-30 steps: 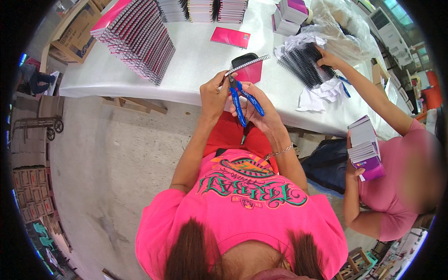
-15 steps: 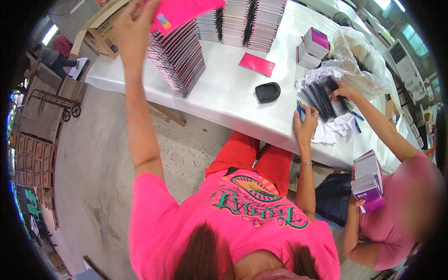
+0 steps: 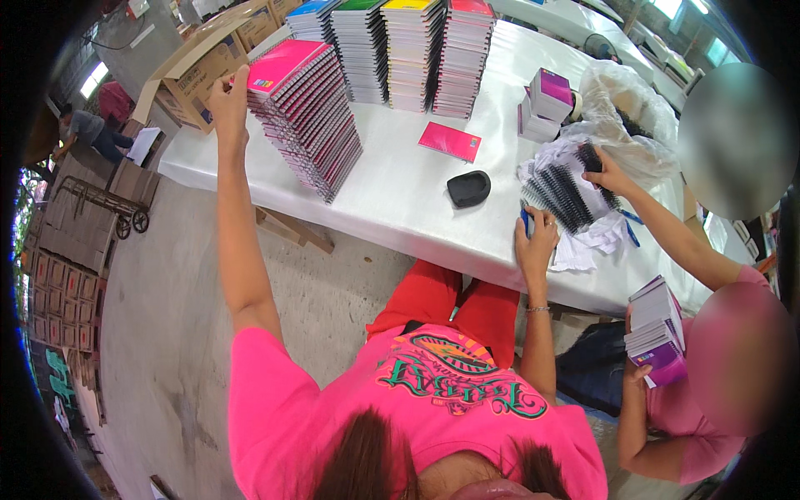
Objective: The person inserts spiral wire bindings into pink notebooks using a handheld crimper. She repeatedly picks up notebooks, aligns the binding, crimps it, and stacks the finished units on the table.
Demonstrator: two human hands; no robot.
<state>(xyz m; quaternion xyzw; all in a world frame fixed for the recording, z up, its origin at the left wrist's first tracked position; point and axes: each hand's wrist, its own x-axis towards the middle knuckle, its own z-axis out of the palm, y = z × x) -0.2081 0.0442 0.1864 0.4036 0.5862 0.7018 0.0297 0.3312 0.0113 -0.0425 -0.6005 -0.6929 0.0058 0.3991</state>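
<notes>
My left hand (image 3: 229, 104) is at the left edge of a tall stack of spiral notebooks (image 3: 312, 125), its fingers closed on the edge of the top pink notebook (image 3: 287, 65). That notebook lies flat on the stack. My right hand (image 3: 536, 242) rests by the table's front edge, closed round a slim blue-handled tool (image 3: 525, 217) whose working end I cannot make out. In front of it lie a black rounded pad-like object (image 3: 468, 189) and a single pink notebook (image 3: 450, 142). Black spiral coils (image 3: 562, 196) lie on white crumpled sheeting to its right.
Notebook stacks with blue, green, yellow and red covers (image 3: 412, 58) stand behind. Purple-covered pads (image 3: 550, 94) and a clear plastic bag (image 3: 629, 100) sit at the right. A co-worker's hand (image 3: 612, 175) touches the coils; the other holds purple-covered pads (image 3: 662, 362). A cardboard box (image 3: 192, 87) stands far left.
My left hand has brought the pink notebook down onto the tall stack. The head view has tilted, showing more of the rear stacks. My right hand still holds the blue-handled tool.
</notes>
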